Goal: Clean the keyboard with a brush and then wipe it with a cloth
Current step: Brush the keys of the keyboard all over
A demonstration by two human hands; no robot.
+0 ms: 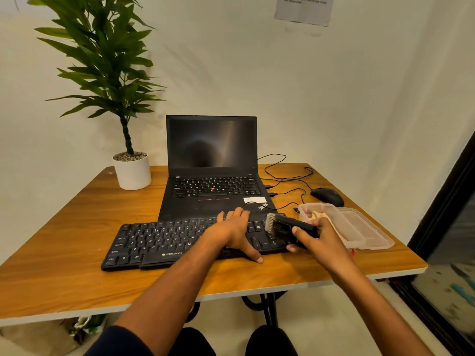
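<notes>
black keyboard (159, 240) lies flat on the wooden table (64, 265), just in front of the open laptop (210, 160), its far edge touching or overlapping the laptop's front lip. left hand (232, 231) rests palm-down on the keyboard's right-centre keys, fingers spread, thumb reaching off the near edge onto the table; it grips nothing. right hand (312, 240) is over the keyboard's right end, fingers wrapped around the dark handle of a brush (285, 226); pale bristles point left, above the rightmost keys. whether bristles touch the keys, cannot tell. clear plastic container (359, 227) sits just right of the keyboard, a pale cloth (318, 215) in it, partly hidden by the right hand. mouse (327, 196) beyond the container. potted plant (131, 160) left of the laptop.
</notes>
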